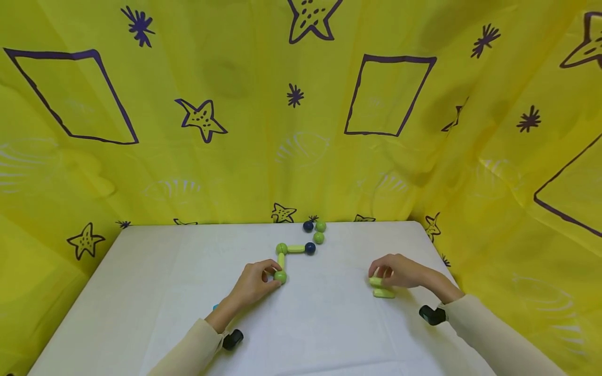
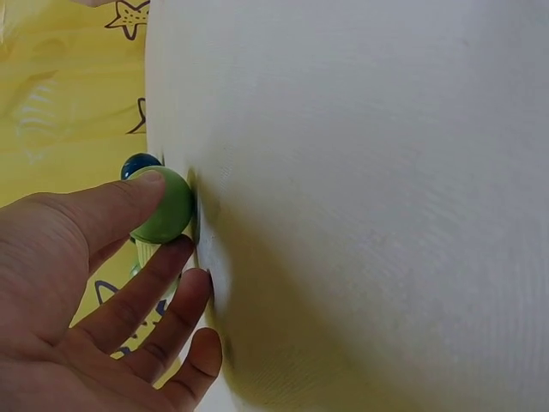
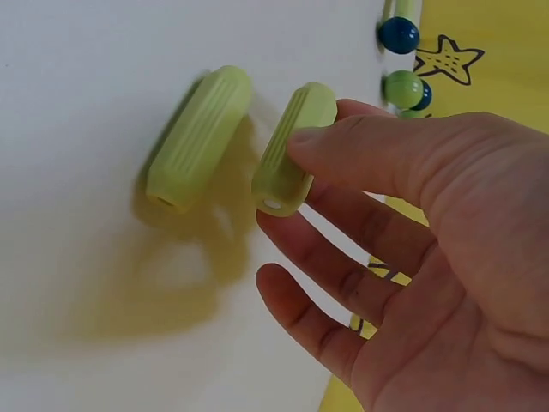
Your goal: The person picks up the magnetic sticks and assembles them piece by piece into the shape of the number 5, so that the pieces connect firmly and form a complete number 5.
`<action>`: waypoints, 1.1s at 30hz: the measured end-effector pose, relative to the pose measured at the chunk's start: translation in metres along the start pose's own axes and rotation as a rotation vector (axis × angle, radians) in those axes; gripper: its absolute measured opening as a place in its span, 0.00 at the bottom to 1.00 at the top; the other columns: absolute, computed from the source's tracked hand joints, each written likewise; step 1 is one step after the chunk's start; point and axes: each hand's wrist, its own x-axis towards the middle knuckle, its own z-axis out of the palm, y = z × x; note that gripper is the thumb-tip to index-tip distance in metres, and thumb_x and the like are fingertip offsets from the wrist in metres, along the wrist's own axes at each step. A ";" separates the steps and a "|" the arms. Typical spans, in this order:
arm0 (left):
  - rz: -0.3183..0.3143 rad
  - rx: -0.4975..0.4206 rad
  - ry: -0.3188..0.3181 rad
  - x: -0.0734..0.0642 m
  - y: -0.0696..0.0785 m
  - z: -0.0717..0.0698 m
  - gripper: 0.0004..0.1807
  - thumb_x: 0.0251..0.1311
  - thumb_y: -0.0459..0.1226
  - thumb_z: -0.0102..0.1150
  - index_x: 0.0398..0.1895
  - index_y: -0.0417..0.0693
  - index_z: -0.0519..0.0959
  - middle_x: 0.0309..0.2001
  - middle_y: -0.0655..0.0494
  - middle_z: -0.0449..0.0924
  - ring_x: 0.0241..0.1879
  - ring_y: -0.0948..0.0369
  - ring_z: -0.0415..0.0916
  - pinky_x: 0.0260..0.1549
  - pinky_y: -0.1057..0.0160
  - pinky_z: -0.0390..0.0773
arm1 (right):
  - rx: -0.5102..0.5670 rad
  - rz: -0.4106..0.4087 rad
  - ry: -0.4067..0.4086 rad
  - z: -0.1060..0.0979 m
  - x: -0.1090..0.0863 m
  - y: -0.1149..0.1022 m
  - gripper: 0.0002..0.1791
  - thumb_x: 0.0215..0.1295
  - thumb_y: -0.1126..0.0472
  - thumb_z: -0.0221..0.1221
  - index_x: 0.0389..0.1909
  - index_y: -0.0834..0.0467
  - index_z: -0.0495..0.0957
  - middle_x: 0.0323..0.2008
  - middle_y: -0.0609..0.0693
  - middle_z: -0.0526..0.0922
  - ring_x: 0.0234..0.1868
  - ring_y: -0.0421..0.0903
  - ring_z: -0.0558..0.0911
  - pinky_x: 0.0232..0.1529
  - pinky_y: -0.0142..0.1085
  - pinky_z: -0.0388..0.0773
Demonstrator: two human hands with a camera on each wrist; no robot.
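Note:
My left hand (image 1: 256, 282) pinches a green ball (image 2: 167, 206) between thumb and fingers, at the near end of a joined shape on the white table. From that ball a pale green rod (image 1: 281, 260) runs back to a second green ball (image 1: 281, 248). Another pale green rod (image 1: 296, 249) leads right from there to a dark blue ball (image 1: 310, 248). My right hand (image 1: 400, 271) holds a ridged pale green rod (image 3: 296, 150) by thumb and fingertips, a hole showing in its end. Beside it a similar rod (image 3: 199, 137) lies on the table.
Behind the joined shape sit a loose dark blue ball (image 1: 308, 226) and two green balls (image 1: 321, 226), near the table's back edge. A small blue thing (image 1: 215, 307) peeks out behind my left wrist. Yellow patterned cloth (image 1: 235, 172) walls the white table (image 1: 164, 292) at the back and sides.

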 end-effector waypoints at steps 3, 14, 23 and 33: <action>-0.003 0.000 -0.006 -0.001 -0.001 0.000 0.12 0.56 0.33 0.75 0.42 0.50 0.85 0.35 0.55 0.87 0.28 0.62 0.71 0.28 0.66 0.70 | 0.010 -0.022 0.003 -0.005 0.002 -0.003 0.13 0.64 0.73 0.64 0.45 0.55 0.84 0.39 0.49 0.86 0.39 0.42 0.81 0.42 0.35 0.80; -0.008 0.003 -0.004 -0.002 -0.003 0.004 0.11 0.58 0.34 0.74 0.43 0.51 0.85 0.35 0.59 0.86 0.27 0.65 0.70 0.28 0.66 0.70 | 0.022 -0.062 0.008 -0.021 0.015 -0.017 0.12 0.66 0.71 0.64 0.46 0.54 0.84 0.40 0.47 0.87 0.41 0.42 0.82 0.45 0.39 0.81; 0.003 0.003 0.010 -0.001 -0.002 0.002 0.11 0.57 0.33 0.75 0.42 0.49 0.85 0.33 0.57 0.86 0.27 0.64 0.70 0.28 0.66 0.70 | 0.015 -0.097 -0.004 -0.016 0.041 -0.035 0.12 0.67 0.71 0.63 0.46 0.53 0.84 0.41 0.46 0.86 0.42 0.42 0.82 0.46 0.41 0.81; -0.011 -0.002 0.007 0.000 0.000 0.001 0.10 0.58 0.34 0.75 0.42 0.51 0.85 0.33 0.57 0.86 0.27 0.63 0.70 0.29 0.65 0.70 | 0.034 -0.145 -0.025 -0.004 0.077 -0.053 0.12 0.66 0.72 0.61 0.46 0.56 0.84 0.41 0.48 0.86 0.42 0.44 0.83 0.47 0.42 0.81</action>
